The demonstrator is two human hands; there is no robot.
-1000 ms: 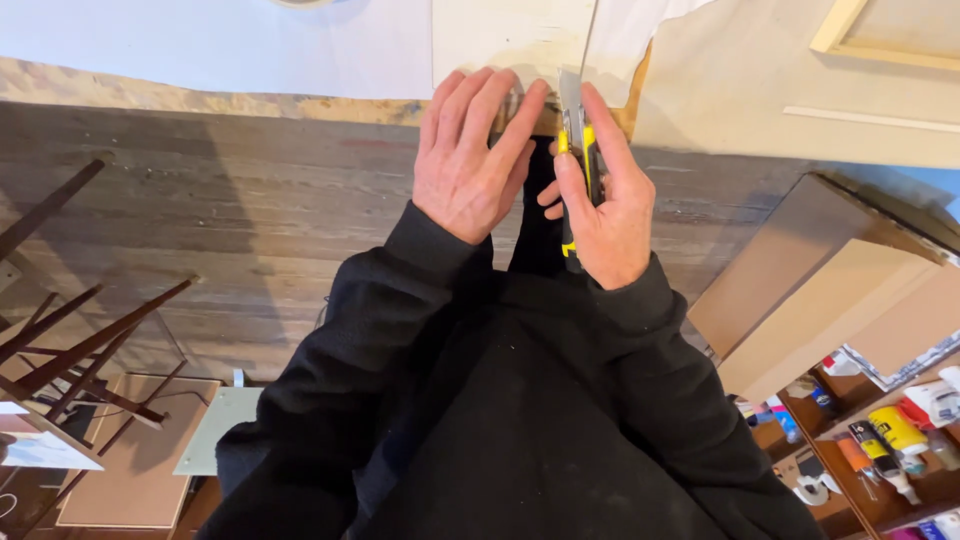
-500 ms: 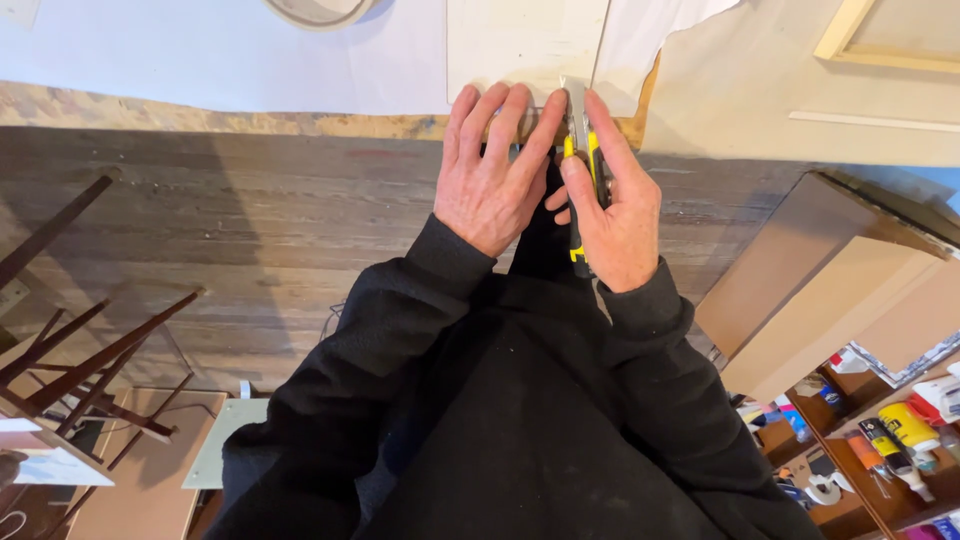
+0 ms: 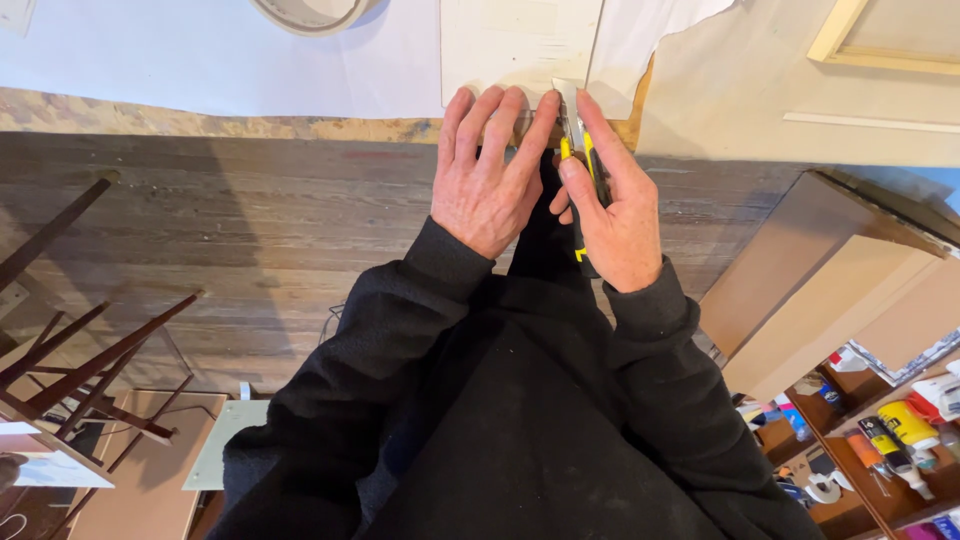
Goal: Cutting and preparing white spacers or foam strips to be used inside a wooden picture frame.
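I see open white sheet (image 3: 200,60) left of left hand (image 3: 487,180); tape roll (image 3: 312,12) blocks top. Right of right hand (image 3: 610,215), bare worktop (image 3: 740,100), possibly frame (image 3: 900,40) beyond.

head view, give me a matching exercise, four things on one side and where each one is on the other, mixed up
Things:
1. left hand
2. utility knife
3. roll of tape
4. wooden easel

Places:
A. at the top edge, lying on the white paper
B. in the right hand's grip, blade at the pale board's lower edge
C. lower left, standing on the wooden floor
D. spread flat, fingers pressing on the pale board

Pairs: 1-D, 2-B, 3-A, 4-C
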